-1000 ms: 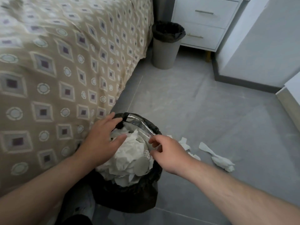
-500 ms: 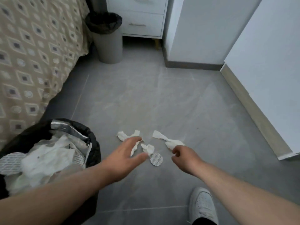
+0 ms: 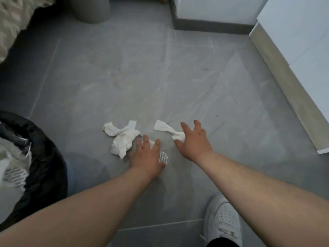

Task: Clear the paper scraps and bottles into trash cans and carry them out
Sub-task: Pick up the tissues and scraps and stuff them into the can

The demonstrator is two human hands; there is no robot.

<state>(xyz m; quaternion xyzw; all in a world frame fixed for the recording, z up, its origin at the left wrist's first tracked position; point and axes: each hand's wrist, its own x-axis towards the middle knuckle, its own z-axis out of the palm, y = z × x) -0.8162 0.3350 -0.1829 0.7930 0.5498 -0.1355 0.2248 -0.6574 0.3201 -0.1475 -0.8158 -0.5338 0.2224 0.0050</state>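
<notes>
White crumpled paper scraps lie on the grey floor. A larger twisted scrap [image 3: 122, 138] lies just left of my left hand [image 3: 146, 155], which is flat on the floor with fingers spread over a small scrap. A round patterned disc [image 3: 163, 157] peeks out at that hand's right edge. My right hand [image 3: 193, 142] is spread open over the near end of a long thin scrap [image 3: 165, 129]. A trash can with a black liner [image 3: 44, 157], full of paper, stands at the left edge.
A second grey trash can [image 3: 90, 9] stands at the top, beside the patterned bedspread [image 3: 10, 24]. White furniture with a beige base [image 3: 284, 82] runs along the right. My white shoe [image 3: 222, 220] is at the bottom right.
The view has swung from the full trash can down to the floor. Both hands left the can, reached forward and dropped onto the scraps, fingers now spread.
</notes>
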